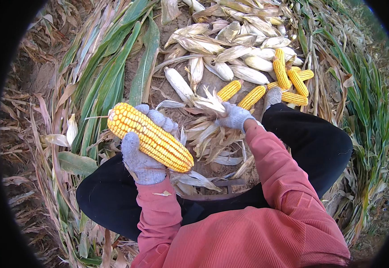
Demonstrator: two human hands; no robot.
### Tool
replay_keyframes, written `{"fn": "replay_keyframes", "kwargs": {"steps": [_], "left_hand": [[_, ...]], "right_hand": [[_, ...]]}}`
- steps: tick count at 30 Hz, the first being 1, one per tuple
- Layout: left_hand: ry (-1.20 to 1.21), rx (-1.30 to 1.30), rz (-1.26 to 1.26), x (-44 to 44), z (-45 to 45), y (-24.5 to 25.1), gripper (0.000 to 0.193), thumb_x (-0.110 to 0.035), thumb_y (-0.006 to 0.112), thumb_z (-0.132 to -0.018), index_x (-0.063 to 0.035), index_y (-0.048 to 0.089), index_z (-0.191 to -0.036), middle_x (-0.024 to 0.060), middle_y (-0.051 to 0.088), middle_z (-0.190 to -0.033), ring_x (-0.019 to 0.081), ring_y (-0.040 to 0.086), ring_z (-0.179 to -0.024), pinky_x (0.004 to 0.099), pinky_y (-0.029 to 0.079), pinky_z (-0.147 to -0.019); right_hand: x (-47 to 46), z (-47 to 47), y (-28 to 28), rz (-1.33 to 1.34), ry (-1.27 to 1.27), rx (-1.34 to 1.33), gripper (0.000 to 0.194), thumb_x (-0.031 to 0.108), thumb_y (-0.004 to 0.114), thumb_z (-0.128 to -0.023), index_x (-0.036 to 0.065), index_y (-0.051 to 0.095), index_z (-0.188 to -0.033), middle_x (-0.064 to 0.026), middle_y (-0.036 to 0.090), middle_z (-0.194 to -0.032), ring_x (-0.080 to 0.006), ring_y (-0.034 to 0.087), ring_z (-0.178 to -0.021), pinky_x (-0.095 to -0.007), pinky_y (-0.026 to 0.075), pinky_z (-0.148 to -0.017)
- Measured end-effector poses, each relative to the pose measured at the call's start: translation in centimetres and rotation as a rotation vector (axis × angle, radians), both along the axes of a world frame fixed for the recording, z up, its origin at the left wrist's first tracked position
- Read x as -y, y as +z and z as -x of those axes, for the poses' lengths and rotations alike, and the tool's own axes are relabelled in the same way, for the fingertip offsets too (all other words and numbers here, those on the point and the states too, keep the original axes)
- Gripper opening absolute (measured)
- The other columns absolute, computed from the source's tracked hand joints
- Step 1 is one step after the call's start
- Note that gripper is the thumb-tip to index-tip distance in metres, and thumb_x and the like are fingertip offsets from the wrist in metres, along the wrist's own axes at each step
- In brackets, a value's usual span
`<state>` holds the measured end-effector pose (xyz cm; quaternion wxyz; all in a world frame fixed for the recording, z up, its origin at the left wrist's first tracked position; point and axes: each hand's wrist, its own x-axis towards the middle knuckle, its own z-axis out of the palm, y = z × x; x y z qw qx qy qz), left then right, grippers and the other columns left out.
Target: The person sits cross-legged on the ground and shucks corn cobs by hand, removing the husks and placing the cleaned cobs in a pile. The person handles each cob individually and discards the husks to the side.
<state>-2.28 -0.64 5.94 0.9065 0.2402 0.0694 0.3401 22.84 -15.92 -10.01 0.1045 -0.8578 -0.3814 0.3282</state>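
My gloved left hand (144, 164) grips a husked ear of yellow corn (151, 137), its thumb on the near side and its fingers behind the far side. The kernels are bare, and a thin strand sticks out from the ear's left end. Out in front, my gloved right hand (235, 116) is closed around a bunch of pale dry corn husks (209, 103). Loose stripped husks (204, 137) lie on the soil below it. Just beyond that hand are two bare yellow ears (252, 97). An ear still in its pale husk (178, 83) lies between my hands, farther off.
A heap of corn ears in husks (241, 43) spreads ahead. Several bare ears (289, 75) are piled by my right foot (273, 95). Green and dry corn stalks line the left (114, 63) and right (365, 100). A metal frame (229, 187) shows between my legs.
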Motion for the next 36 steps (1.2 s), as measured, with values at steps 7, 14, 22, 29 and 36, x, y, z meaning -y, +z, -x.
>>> {"fn": "replay_keyframes", "kwargs": {"steps": [7,14,22,29,36], "left_hand": [[-0.055,-0.054,0.045,0.3,-1.7,-0.8,0.066,-0.037,0.077,-0.08,-0.0055,0.05,-0.132,0.0124,0.06,-0.107,0.0278,0.057,-0.095,0.0445,0.048,-0.091],[-0.05,-0.219,-0.048,1.0,-2.3,-1.2,0.069,-0.04,0.079,-0.079,-0.0051,0.05,-0.13,0.01,0.058,-0.101,0.0243,0.053,-0.089,0.0405,0.045,-0.086],[-0.048,-0.221,0.039,0.7,-2.2,-1.4,0.064,-0.034,0.077,-0.08,-0.0062,0.049,-0.131,0.011,0.058,-0.102,0.0266,0.057,-0.094,0.0432,0.047,-0.09],[-0.072,-0.216,0.109,1.5,-2.9,-2.2,0.06,-0.034,0.073,-0.085,-0.0058,0.049,-0.133,0.0122,0.059,-0.108,0.0296,0.059,-0.099,0.0459,0.05,-0.092],[0.034,-0.411,0.083,2.2,-3.0,-1.9,0.053,-0.037,0.071,-0.087,-0.0056,0.051,-0.125,0.0107,0.058,-0.101,0.026,0.056,-0.091,0.0411,0.048,-0.086]], "right_hand": [[0.9,12.5,-2.1,0.244,0.086,-0.142,0.07,0.038,0.074,-0.08,0.011,0.045,-0.138,-0.0281,0.046,-0.137,-0.0445,0.061,-0.115,-0.0519,0.051,-0.095],[-1.3,12.7,-1.9,0.236,0.161,-0.088,0.063,0.037,0.072,-0.08,0.015,0.052,-0.136,-0.0242,0.053,-0.13,-0.0427,0.064,-0.111,-0.054,0.052,-0.092],[1.5,8.5,-4.4,0.231,0.077,-0.135,0.054,0.026,0.069,-0.081,0.008,0.054,-0.13,-0.0232,0.068,-0.116,-0.0389,0.068,-0.107,-0.0499,0.055,-0.088],[-2.0,19.7,-5.2,-0.151,0.533,-0.436,0.052,0.037,0.063,-0.086,0.019,0.059,-0.135,-0.0171,0.068,-0.125,-0.0357,0.066,-0.114,-0.0459,0.054,-0.092],[-2.9,10.8,-0.4,0.205,0.199,-0.177,0.077,0.059,0.071,-0.076,0.011,0.053,-0.134,-0.0247,0.056,-0.13,-0.0435,0.061,-0.117,-0.0515,0.052,-0.094]]}}
